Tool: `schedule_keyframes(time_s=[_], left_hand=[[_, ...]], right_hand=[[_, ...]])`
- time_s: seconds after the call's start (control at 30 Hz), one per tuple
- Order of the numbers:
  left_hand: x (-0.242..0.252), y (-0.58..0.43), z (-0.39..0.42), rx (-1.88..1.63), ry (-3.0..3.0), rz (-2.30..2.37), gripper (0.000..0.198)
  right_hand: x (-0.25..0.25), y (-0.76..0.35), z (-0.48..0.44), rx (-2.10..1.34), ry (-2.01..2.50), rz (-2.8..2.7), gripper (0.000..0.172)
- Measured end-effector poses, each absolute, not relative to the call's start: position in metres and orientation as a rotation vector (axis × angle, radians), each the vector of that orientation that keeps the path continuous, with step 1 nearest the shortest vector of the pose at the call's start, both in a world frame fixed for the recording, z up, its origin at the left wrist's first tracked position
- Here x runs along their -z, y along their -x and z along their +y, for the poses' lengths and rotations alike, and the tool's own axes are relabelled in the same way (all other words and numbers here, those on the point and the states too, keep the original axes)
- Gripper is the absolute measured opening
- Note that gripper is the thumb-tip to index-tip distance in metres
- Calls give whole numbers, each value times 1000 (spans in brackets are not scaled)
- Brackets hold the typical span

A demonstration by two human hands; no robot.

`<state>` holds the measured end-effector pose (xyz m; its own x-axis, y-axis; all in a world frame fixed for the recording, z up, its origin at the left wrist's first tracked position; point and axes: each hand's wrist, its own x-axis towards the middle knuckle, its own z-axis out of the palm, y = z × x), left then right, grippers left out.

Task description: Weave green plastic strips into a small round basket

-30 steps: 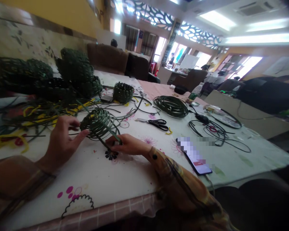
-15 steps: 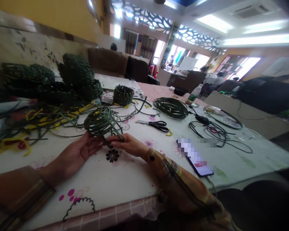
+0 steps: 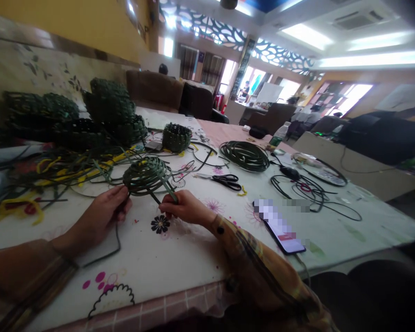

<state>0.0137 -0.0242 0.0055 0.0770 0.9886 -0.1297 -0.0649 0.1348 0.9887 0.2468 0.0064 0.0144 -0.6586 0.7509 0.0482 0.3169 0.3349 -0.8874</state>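
Observation:
A half-woven piece of dark green strips (image 3: pixel 145 175) lies on the white flowered tablecloth (image 3: pixel 180 253) in front of me. My left hand (image 3: pixel 102 216) is closed on a thin green strip (image 3: pixel 103 256) that runs from the piece back toward my wrist. My right hand (image 3: pixel 185 207) pinches another green strip at the lower right edge of the woven piece. Both hands rest on the cloth, close together under the piece.
Several finished green baskets (image 3: pixel 103 108) and loose green and yellow strips (image 3: pixel 48 173) pile up at the left. A small basket (image 3: pixel 176 136), a coil of green strip (image 3: pixel 245 155), scissors (image 3: pixel 224 180), a phone (image 3: pixel 280 228) and black cables (image 3: pixel 311 191) lie to the right. People sit far back.
My left hand went from open beside the woven piece to closed on a thin strip, pulling it toward me. My right hand kept its pinch and shifted slightly up.

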Motion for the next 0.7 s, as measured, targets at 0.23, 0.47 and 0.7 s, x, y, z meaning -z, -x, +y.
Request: schedule_keyframes(time_s=[0.23, 0.47, 0.7], left_hand=[[-21, -9, -36, -782, -1268, 1393, 41], [-15, -6, -37, -715, -1377, 1414, 49], [-7, -5, -25, -909, -1635, 1281, 38]], right_hand=[[-16, -267, 16, -1969, 827, -2069, 41], [-8, -280, 11, -2122, 1013, -1879, 52], [-10, -286, 4, -2010, 1029, -1892, 50]])
